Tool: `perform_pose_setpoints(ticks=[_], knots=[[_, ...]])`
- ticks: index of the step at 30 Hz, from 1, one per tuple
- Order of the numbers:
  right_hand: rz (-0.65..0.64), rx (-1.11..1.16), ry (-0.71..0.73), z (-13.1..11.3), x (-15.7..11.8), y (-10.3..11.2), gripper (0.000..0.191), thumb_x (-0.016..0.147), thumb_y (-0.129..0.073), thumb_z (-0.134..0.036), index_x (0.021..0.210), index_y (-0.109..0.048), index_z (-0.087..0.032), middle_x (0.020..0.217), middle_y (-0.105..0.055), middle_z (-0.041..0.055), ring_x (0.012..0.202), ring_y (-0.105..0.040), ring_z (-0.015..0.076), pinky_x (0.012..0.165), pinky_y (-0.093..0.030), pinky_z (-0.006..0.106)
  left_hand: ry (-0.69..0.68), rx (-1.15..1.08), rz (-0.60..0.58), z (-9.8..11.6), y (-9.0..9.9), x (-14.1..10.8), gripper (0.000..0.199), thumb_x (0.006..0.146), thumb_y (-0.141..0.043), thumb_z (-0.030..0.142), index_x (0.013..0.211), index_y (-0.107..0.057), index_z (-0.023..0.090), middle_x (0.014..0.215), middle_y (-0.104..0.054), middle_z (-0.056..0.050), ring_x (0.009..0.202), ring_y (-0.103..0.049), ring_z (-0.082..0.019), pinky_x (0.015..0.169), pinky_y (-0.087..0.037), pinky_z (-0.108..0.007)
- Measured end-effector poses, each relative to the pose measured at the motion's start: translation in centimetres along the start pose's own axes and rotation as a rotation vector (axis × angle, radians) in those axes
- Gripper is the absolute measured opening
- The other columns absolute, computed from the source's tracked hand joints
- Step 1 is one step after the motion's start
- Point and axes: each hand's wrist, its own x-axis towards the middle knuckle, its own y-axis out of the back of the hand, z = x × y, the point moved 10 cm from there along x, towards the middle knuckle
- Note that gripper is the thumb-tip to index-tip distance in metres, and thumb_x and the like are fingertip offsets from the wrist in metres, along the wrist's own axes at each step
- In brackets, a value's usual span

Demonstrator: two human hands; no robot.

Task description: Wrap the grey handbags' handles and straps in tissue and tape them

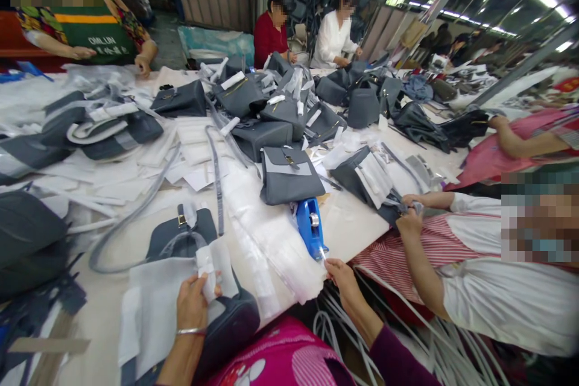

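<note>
My left hand (192, 304) is closed on a folded piece of white foam wrap (207, 262), above a dark grey handbag (237, 316) lying in front of me. White foam sheets cover part of that bag, and its gold buckle (181, 218) shows near the flap. At the table edge my right hand (342, 280) pinches the loose end of clear tape (322, 255) at the blue tape dispenser (304, 226). Just behind the dispenser stands another grey handbag (289, 184) with a light sheet under its flap strap.
Several grey bags (275, 126) are heaped across the middle of the table (357, 220). Foam sheets (266, 223) are stacked beside the dispenser. To the right, a co-worker's hands (409, 217) handle another bag. White cords (335, 319) hang below the table edge.
</note>
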Motion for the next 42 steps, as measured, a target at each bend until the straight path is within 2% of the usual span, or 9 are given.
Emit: perform_pose_setpoints(ticks=[7, 10, 12, 18, 20, 23, 26, 31, 42], knots=[[-0.005, -0.242, 0.102, 0.5, 1.4, 2.0, 0.023, 0.063, -0.056, -0.039, 0.050, -0.056, -0.020, 0.049, -0.053, -0.0006, 0.054, -0.048, 0.0161, 0.057, -0.034, 0.027, 0.058, -0.090, -0.044, -1.2, 0.0, 0.6, 0.042, 0.060, -0.071, 0.035, 0.089, -0.045, 0.018, 0.063, -0.066, 0.001, 0.043, -0.057, -0.015, 0.045, -0.043, -0.027], [-0.145, -0.362, 0.142, -0.8, 0.2, 0.3, 0.025, 0.064, -0.055, -0.039, 0.049, -0.055, -0.020, 0.046, -0.051, -0.0009, 0.051, -0.046, 0.0160, 0.054, -0.031, 0.027, 0.043, -0.084, -0.055, -1.5, 0.1, 0.3, 0.041, 0.063, -0.067, 0.038, 0.091, -0.043, 0.019, 0.062, -0.065, 0.002, 0.039, -0.054, -0.013, 0.042, -0.041, -0.025], [-0.353, -0.364, 0.185, -3.3, -1.3, -4.1, 0.025, 0.067, -0.056, -0.041, 0.055, -0.060, -0.019, 0.049, -0.052, -0.0010, 0.052, -0.048, 0.0161, 0.055, -0.033, 0.027, 0.027, -0.089, -0.093, -1.6, -0.2, 0.3, 0.041, 0.065, -0.064, 0.041, 0.090, -0.040, 0.020, 0.064, -0.065, 0.002, 0.037, -0.053, -0.012, 0.040, -0.041, -0.024], [-1.045, -0.187, 0.377, -15.1, -10.7, -24.1, 0.021, 0.071, -0.058, -0.035, 0.065, -0.065, -0.016, 0.057, -0.057, -0.0002, 0.057, -0.051, 0.0130, 0.059, -0.040, 0.024, 0.028, -0.136, -0.052, -2.2, 0.3, 0.3, 0.036, 0.068, -0.062, 0.038, 0.090, -0.039, 0.020, 0.063, -0.064, 0.003, 0.035, -0.052, -0.012, 0.037, -0.040, -0.023], [-1.161, -0.333, 0.492, -16.6, -12.7, -29.2, 0.019, 0.072, -0.058, -0.032, 0.066, -0.065, -0.016, 0.057, -0.057, -0.0010, 0.057, -0.051, 0.0117, 0.058, -0.040, 0.022, 0.025, -0.153, -0.062, -2.1, 0.2, 0.1, 0.036, 0.069, -0.061, 0.038, 0.090, -0.039, 0.021, 0.061, -0.063, 0.004, 0.034, -0.051, -0.011, 0.036, -0.040, -0.023], [-1.169, -0.615, 0.626, -16.5, -12.7, -33.6, 0.017, 0.073, -0.057, -0.028, 0.066, -0.066, -0.016, 0.057, -0.058, -0.0019, 0.058, -0.053, 0.0106, 0.057, -0.040, 0.020, 0.021, -0.178, -0.075, -1.9, 0.1, 0.0, 0.036, 0.069, -0.062, 0.041, 0.087, -0.038, 0.022, 0.059, -0.060, 0.005, 0.033, -0.050, -0.011, 0.034, -0.038, -0.022], [-1.076, -0.778, 0.679, -15.9, -11.4, -35.1, 0.016, 0.071, -0.059, -0.026, 0.061, -0.067, -0.016, 0.054, -0.057, -0.0014, 0.058, -0.052, 0.0110, 0.055, -0.036, 0.020, 0.031, -0.198, -0.077, -1.9, 0.1, -0.1, 0.037, 0.069, -0.063, 0.042, 0.086, -0.038, 0.021, 0.056, -0.058, 0.007, 0.032, -0.049, -0.011, 0.033, -0.037, -0.022], [-0.921, -0.991, 0.717, -16.0, -10.6, -35.1, 0.013, 0.065, -0.060, -0.025, 0.063, -0.070, -0.017, 0.059, -0.062, 0.0018, 0.060, -0.053, 0.0134, 0.051, -0.031, 0.022, 0.046, -0.222, -0.065, -2.0, 0.1, -0.1, 0.035, 0.067, -0.065, 0.038, 0.085, -0.041, 0.021, 0.055, -0.055, 0.008, 0.032, -0.049, -0.011, 0.032, -0.035, -0.021], [-0.881, -1.076, 0.697, -16.7, -10.9, -35.4, 0.013, 0.065, -0.060, -0.023, 0.064, -0.072, -0.018, 0.062, -0.066, 0.0045, 0.061, -0.058, 0.0153, 0.051, -0.033, 0.023, 0.149, -0.302, -0.041, -3.7, 0.4, 1.0, 0.037, 0.068, -0.058, 0.051, 0.078, -0.039, 0.022, 0.059, -0.056, 0.005, 0.044, -0.053, -0.012, 0.040, -0.042, -0.022]])
